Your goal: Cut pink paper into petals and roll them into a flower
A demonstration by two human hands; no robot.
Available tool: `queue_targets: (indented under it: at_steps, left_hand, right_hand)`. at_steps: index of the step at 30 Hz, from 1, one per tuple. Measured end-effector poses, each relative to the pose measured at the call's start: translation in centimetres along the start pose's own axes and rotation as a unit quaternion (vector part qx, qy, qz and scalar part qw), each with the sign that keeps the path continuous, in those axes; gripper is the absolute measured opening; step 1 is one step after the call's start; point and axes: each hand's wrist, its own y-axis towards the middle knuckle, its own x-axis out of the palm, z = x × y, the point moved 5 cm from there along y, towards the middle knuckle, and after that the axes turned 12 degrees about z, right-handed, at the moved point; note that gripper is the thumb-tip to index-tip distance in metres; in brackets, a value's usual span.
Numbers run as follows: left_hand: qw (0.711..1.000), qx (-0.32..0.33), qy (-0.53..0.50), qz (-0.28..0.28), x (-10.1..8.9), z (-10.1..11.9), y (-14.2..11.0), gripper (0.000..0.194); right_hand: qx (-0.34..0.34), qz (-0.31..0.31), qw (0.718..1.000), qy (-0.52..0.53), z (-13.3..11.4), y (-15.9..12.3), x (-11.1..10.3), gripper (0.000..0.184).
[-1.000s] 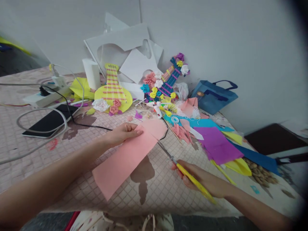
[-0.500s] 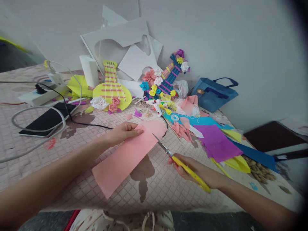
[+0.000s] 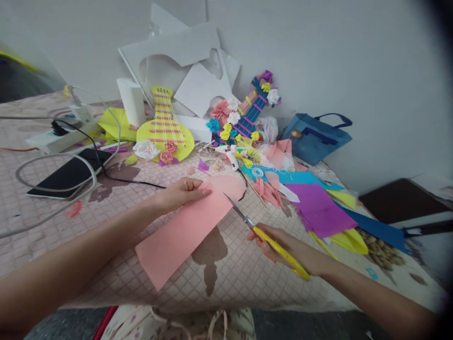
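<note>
My left hand (image 3: 180,192) pinches the far end of a long pink foam sheet (image 3: 187,229) and holds it above the patterned tablecloth (image 3: 244,278). My right hand (image 3: 290,250) grips yellow-handled scissors (image 3: 264,236). Their metal blades point up and left and meet the sheet's right edge near its rounded far end. The fingers of both hands are closed.
Behind lie a yellow craft guitar (image 3: 166,132), a blue flowered guitar (image 3: 244,118), a glue gun (image 3: 231,158), white cut-out boards (image 3: 198,89) and a blue bag (image 3: 314,137). Purple, blue and yellow sheets (image 3: 318,208) lie at right. A tablet (image 3: 67,172), cables and a power strip (image 3: 60,137) sit at left.
My right hand and the scissors have moved up and left, so the blades reach further into the pink sheet's edge. My left hand keeps its hold.
</note>
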Motion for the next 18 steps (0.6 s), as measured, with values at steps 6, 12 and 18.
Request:
queue_targets:
  at_steps: [6,12,18]
  left_hand:
    - [1.0,-0.005,-0.005,0.003,0.03,0.13,-0.05,0.028]
    - [1.0,-0.011,-0.006,-0.001,0.15,0.31,-0.13,0.029]
    - [1.0,-0.008,-0.017,-0.008,0.24,0.33,-0.19,0.028]
  right_hand:
    - [-0.009,0.009,1.0,-0.011,0.45,0.12,-0.08,0.044]
    - [0.009,0.014,1.0,0.011,0.07,0.21,0.13,0.046]
    - [0.028,0.023,0.999,0.038,-0.12,0.16,0.27,0.043]
